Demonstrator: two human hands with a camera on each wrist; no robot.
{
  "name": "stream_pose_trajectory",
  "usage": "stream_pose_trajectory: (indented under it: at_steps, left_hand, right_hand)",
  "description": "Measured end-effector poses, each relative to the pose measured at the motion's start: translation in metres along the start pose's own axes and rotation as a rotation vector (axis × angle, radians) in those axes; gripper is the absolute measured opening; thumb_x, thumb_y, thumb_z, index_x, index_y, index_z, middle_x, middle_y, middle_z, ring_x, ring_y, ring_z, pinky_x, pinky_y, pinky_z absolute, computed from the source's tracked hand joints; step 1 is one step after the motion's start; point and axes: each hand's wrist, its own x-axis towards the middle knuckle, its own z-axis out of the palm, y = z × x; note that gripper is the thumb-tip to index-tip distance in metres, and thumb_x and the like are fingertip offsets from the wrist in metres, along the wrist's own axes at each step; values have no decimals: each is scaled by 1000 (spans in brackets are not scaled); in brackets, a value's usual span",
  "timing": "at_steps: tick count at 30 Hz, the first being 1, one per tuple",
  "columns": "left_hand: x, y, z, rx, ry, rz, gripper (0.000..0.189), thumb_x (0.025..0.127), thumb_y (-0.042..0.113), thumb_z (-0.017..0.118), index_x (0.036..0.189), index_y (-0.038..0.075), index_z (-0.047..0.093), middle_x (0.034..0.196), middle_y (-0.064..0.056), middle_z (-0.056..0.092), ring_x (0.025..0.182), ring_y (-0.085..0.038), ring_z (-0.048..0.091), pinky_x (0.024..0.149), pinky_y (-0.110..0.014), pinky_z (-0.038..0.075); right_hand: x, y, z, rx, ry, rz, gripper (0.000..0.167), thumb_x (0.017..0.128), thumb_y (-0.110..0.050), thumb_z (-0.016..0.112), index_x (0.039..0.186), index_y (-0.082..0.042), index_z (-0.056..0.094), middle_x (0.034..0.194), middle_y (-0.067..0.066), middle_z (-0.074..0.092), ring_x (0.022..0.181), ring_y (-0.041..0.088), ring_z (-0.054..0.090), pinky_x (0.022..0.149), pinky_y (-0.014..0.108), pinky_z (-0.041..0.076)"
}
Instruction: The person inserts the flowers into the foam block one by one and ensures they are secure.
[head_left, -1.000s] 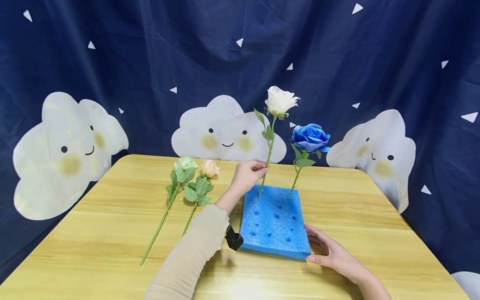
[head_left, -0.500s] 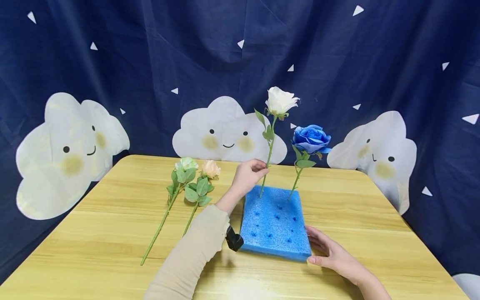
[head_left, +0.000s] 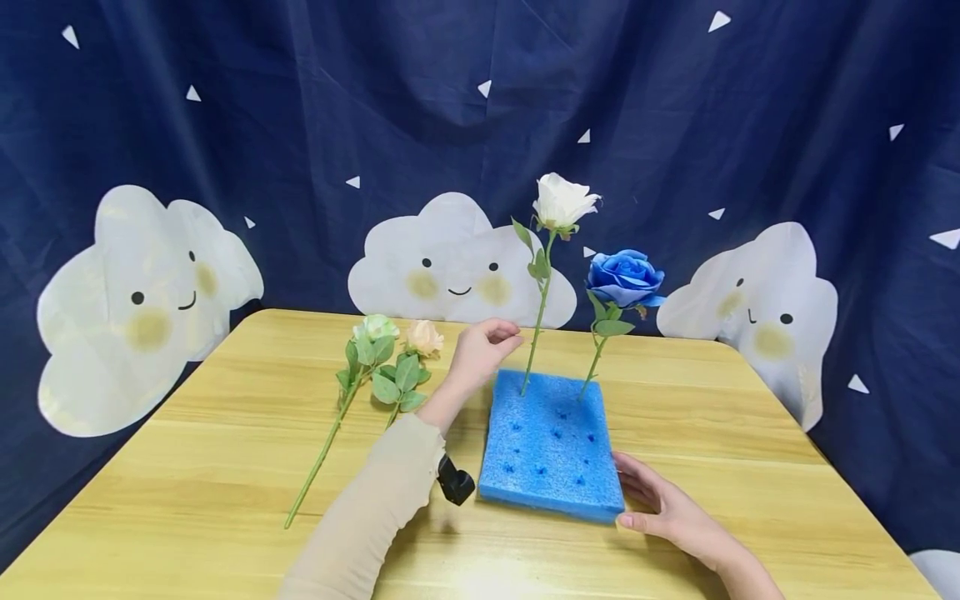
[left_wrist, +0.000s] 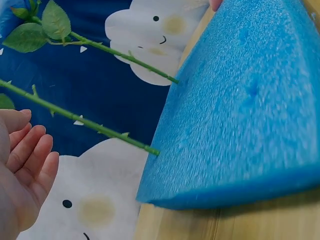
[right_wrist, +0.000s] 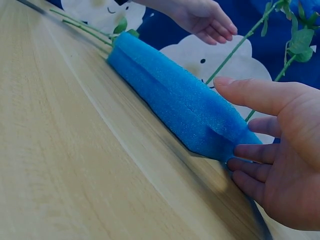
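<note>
- Centrally, left hand (head_left: 482, 354): empty, fingers curved beside long-stemmed white rose (head_left: 564, 202).
- Right hand (head_left: 663, 508): ungrasping, fingertips against rectangular blue foam block (head_left: 551, 492).
- Rose: bloom upward, axis leaning right.

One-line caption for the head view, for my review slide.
White rose and blue rose stand in blue foam; left hand free beside them, right hand at the foam's edge.
</note>
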Motion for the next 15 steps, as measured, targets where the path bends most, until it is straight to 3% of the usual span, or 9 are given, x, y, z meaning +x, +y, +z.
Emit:
stream_pose_trajectory:
  at_steps: [8,15]
  left_hand:
    - [-8,-7,-29,-92,34,-72,18,86,15,67,97,2,67,85,-8,69,76,-18,64,68,-27,53]
    - [-21,-13,-67,-168,119,-98,16,87,7,64,96,-6,65,81,-15,68,72,-21,65,68,-25,54]
  right_hand:
    - [-1,-4,1,0,6,15,70,90,-6,59,143,8,16,142,34,23,117,-8,38,95,11,32]
    - [0,-7,2,-5,2,-18,69,89,-3,59,143,9,17,140,35,25,118,-6,39,95,12,33]
